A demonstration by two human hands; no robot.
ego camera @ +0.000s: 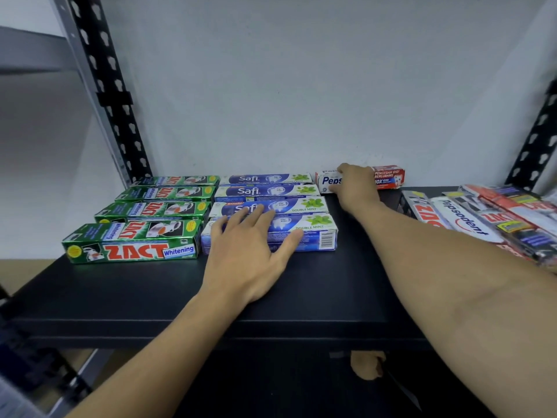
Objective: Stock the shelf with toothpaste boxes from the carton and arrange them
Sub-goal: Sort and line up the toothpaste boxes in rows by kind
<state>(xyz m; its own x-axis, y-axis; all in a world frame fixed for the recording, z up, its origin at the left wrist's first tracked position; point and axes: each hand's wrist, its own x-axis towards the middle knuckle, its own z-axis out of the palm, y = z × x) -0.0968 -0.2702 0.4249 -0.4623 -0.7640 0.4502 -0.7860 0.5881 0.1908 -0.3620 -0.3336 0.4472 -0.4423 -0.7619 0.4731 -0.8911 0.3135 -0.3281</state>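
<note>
Black shelf board [120,297], and on it a column of four blue-and-white Safi boxes [313,224] lying one behind another, which I'll take as my marker. Just left of the Safi boxes, a matching column of four green Zact boxes [135,250] lies alongside them. The person's left hand [250,260] lies flat on the nearest Safi box, fingers spread and straight, gripping nothing. Right of the Safi boxes, level with the rearmost one against the white wall, sits a red-and-white Pepsodent box [388,176]; the right hand [357,185] holds it, fingers curled over its top. Farther right of the Safi boxes lies a loose heap of mixed toothpaste boxes [482,224], tilted and overlapping.
</note>
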